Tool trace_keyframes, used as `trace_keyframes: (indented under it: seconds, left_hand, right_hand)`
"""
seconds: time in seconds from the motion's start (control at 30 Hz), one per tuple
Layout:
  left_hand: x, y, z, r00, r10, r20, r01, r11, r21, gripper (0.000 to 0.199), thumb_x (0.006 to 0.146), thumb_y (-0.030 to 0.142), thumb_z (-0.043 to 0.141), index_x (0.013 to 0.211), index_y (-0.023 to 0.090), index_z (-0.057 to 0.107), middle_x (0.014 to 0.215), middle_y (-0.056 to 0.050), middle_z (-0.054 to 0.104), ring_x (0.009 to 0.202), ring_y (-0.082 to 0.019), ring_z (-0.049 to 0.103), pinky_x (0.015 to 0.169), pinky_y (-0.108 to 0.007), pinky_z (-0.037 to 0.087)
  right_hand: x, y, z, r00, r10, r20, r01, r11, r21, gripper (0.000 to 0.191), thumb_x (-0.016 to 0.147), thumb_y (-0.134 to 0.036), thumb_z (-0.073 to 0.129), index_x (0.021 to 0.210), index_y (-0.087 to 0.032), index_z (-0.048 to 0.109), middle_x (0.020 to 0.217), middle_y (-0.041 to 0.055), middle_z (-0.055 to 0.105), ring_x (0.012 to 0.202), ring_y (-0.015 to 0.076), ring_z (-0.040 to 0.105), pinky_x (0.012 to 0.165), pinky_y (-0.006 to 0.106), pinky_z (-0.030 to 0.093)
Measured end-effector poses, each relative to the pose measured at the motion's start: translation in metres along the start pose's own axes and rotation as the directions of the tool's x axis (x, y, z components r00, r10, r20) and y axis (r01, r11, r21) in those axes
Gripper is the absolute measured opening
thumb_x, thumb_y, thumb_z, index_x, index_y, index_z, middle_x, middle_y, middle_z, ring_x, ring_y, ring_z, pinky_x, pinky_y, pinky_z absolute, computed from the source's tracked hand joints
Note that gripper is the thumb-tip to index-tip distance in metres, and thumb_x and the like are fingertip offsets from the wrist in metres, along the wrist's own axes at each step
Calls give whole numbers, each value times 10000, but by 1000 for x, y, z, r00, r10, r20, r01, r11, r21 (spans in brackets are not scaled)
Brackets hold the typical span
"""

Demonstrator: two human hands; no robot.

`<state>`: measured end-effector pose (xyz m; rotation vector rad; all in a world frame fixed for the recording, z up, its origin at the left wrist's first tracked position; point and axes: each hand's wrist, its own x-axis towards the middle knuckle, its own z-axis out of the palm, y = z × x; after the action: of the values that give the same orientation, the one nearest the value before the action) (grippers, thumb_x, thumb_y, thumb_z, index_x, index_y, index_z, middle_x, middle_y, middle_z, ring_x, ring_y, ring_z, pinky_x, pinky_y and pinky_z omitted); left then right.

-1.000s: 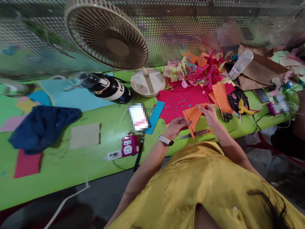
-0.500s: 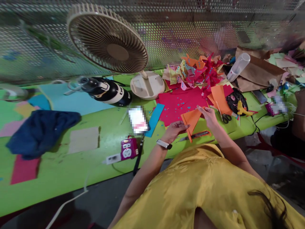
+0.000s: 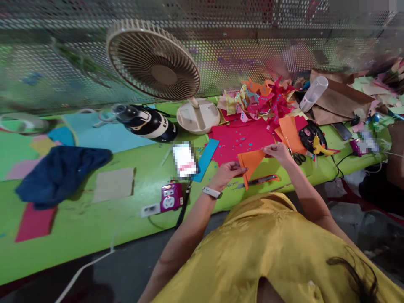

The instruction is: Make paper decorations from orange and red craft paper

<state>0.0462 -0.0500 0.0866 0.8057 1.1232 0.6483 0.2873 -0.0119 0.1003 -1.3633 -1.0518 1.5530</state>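
Between my hands is a folded piece of orange paper, roughly triangular. My left hand pinches its left edge between thumb and fingers. At its upper right corner, the fingertips of my right hand are closed on the paper. An orange-edged utility knife lies on the green table just below the paper. Behind it are red paper sheets sprinkled with small blue bits. Black-handled scissors lie close to my right wrist, partly hidden.
A fan, a black bottle and a heap of cut paper shapes stand along the mesh. A phone, a purple socket block and a yellow glue gun lie on the table. Another person's arm shows at right.
The orange paper has turned a little in my hands, and its lower point has moved left. My right hand has tilted flatter. The whole view has shifted slightly.
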Motion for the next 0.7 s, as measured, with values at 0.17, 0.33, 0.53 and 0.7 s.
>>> trace_keyframes:
  seconds: [0.17, 0.33, 0.53, 0.7]
  left_hand:
    - [-5, 13, -8, 993, 109, 54, -117, 978, 170, 448, 535, 462, 898, 802, 162, 700, 839, -60, 757, 792, -200, 698, 794, -337, 566]
    - [-9, 21, -13, 982, 148, 116, -176, 942, 286, 478, 596, 539, 844, 851, 155, 719, 863, -74, 765, 848, -229, 704, 790, -343, 565]
    - [-10, 20, -15, 980, 158, 117, -184, 946, 268, 449, 622, 516, 839, 877, 165, 724, 926, -83, 764, 865, -228, 701, 819, -349, 558]
    - [-14, 30, -16, 972, 202, 122, -216, 970, 111, 503, 732, 443, 773, 1169, 206, 697, 1184, -101, 719, 1101, -248, 659, 954, -368, 518]
  right_hand:
    - [2, -10, -12, 978, -107, 178, 151, 953, -262, 334, 646, -506, 786, 774, -198, 792, 768, 44, 768, 714, 176, 693, 691, 283, 539]
    - [-6, -18, -9, 944, -194, 267, 295, 860, -416, 238, 772, -427, 707, 830, -219, 808, 832, 39, 782, 791, 191, 706, 734, 281, 525]
    - [-17, -14, 3, 938, -296, 179, 346, 834, -431, 177, 788, -437, 713, 744, -287, 794, 777, 22, 770, 733, 209, 692, 734, 332, 522]
    - [-19, -15, 9, 940, -298, 168, 342, 841, -419, 205, 766, -477, 722, 714, -289, 785, 753, 21, 767, 721, 218, 687, 730, 337, 523]
